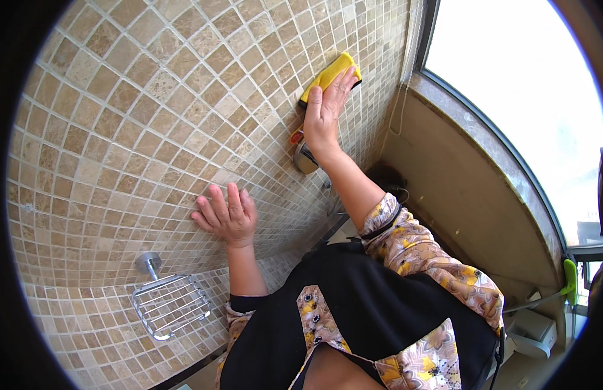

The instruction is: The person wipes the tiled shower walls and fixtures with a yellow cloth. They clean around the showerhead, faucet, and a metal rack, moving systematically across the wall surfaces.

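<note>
My right hand (326,114) lies over a folded yellow cloth with dark edging (325,75) and holds it against the beige mosaic tile wall (179,117). The fingers are extended and point up the wall; the palm side is hidden. Just below this hand, a chrome fixture (306,161) with a red mark is partly covered by the wrist. Lower and to the left, my left hand (226,214) is spread at the tiles, fingers apart, with nothing held. Whether its palm fully touches the wall cannot be told.
A chrome wire soap rack (170,304) juts from the wall at lower left. To the right are a beaded blind cord (401,112), a stone window ledge (481,126) and a bright window. A green-headed tool (569,282) and a white toilet-like fixture (530,331) are at lower right.
</note>
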`<action>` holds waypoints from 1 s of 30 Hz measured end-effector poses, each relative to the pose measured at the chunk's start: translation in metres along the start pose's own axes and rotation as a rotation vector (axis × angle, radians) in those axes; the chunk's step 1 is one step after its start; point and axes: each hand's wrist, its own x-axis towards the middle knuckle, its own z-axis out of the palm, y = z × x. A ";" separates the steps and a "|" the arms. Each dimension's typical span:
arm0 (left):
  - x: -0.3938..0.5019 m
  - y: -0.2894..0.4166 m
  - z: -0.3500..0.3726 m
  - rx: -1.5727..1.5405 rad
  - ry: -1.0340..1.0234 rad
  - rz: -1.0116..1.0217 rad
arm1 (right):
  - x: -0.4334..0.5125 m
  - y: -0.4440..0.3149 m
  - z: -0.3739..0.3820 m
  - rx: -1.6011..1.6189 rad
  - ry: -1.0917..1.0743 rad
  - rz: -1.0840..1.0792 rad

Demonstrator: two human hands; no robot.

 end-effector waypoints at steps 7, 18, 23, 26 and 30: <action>0.024 0.025 0.006 -0.047 -0.052 -0.010 | -0.059 -0.016 -0.009 0.049 -0.185 -0.068; 0.055 0.079 0.032 -0.179 -0.098 0.040 | 0.066 0.090 -0.039 0.128 0.054 0.412; 0.062 0.106 0.053 -0.204 -0.141 0.089 | -0.034 0.061 -0.036 0.062 -0.239 0.133; 0.065 0.115 0.059 -0.104 -0.176 0.083 | -0.022 0.089 -0.037 -0.009 -0.181 0.053; 0.067 0.118 0.061 -0.047 -0.193 0.078 | 0.068 0.160 -0.048 0.084 0.033 0.259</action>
